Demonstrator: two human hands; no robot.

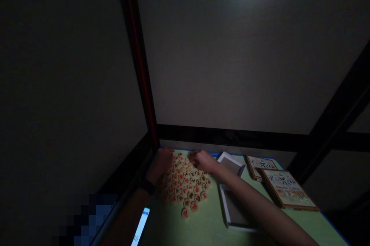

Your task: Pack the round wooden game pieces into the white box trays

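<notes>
Several round wooden chess discs (pixel 186 186) with red and black characters lie packed together on a green mat (pixel 202 226). My left hand (pixel 161 164) rests on the far left edge of the cluster, fingers bent over the discs. My right hand (pixel 204 161) sits at the far right top of the cluster, fingers curled down onto the pieces. The dim light hides whether either hand grips a disc. A dark band circles my left wrist (pixel 147 186).
An open white shallow box (pixel 228 196) lies under my right forearm. Two printed box lids (pixel 286 190) lie at the right. A lit phone edge (pixel 140 226) shows at the lower left. Dark frame bars and grey walls enclose the table's far side.
</notes>
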